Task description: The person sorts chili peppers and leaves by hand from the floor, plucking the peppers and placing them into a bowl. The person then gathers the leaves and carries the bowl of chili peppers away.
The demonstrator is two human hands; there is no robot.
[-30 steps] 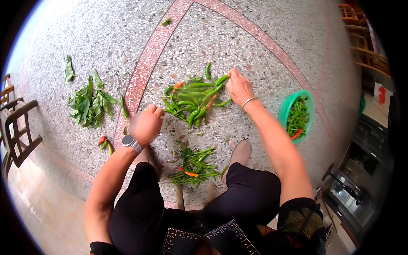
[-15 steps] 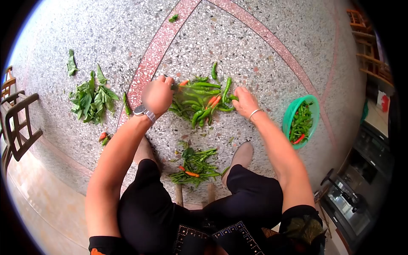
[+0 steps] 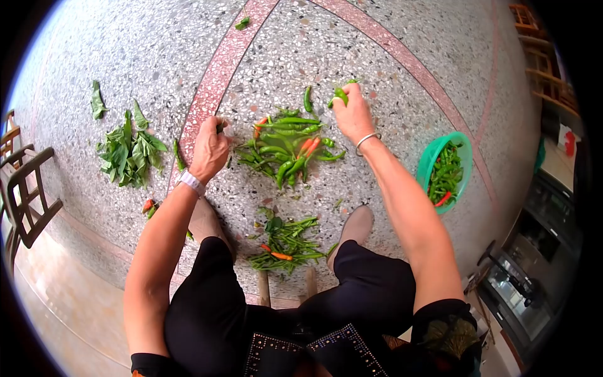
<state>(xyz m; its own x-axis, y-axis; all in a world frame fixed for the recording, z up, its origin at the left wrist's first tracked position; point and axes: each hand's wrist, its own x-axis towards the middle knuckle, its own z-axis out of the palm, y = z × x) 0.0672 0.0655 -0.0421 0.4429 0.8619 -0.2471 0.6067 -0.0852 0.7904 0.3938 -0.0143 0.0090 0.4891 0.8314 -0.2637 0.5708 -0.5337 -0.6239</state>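
Right hand [image 3: 355, 117] curls around green chillies [image 3: 340, 95] at two o'clock of the chilli pile [image 3: 282, 151], likely light, slick and snappable, best pinched near the stem; left hand [image 3: 210, 149], at nine, looks mostly closed, contents unclear.

Looks like a home, judging by what can be seen: speckled floor [image 3: 389, 81], wooden chair [image 3: 28, 195], glass-front cabinet [image 3: 524, 276].

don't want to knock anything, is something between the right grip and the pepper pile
Nothing visible stands between the right grip and the pepper pile, only bare floor. A lone pepper lies past the pile's far edge, off that path.
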